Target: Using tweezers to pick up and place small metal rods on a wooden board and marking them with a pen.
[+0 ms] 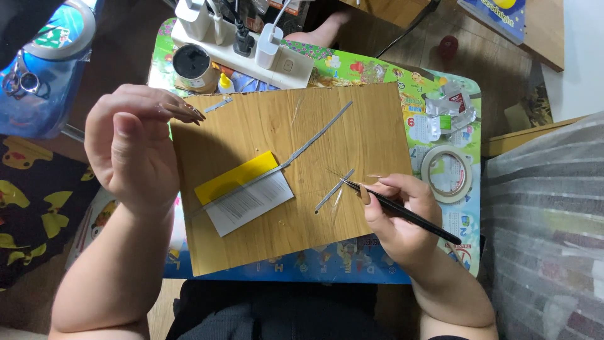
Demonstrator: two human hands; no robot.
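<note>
Right hand [396, 217]: at 4 o'clock on the board [302, 126], fingers closed around black tweezers [402, 211]. The tweezer tips point toward 10 o'clock and meet the upper end of a short grey strip [335, 191], which lies flat on the board.

Left hand [129, 145]: raised above the board's 9 o'clock edge, palm turned inward, fingers loosely curled with thumb and fingertips close together near the 10 o'clock corner. Whether anything is pinched between them cannot be told.

Board: wood-grain sheet lying on the counter [469, 88], whose top has a colourful printed pattern.

Long grey strip [318, 140]: runs diagonally across the board from 1 o'clock down toward the card.

Small grey strip piece [218, 104]: near the 11 o'clock corner, just beside the left fingertips.

Yellow card [234, 176] and white paper [250, 203]: overlapping, at 8 o'clock on the board.

Tape roll [447, 173]: on the counter at 3 o'clock, off the board, just above the right hand.

Crumpled foil wrapper [448, 108]: on the counter at 2 o'clock.

Power strip [251, 53] with plugs: at 12 o'clock, behind the board.

Dark-lidded jar [192, 66] and small yellow-capped bottle [224, 83]: at 11 o'clock, beside the power strip.
</note>
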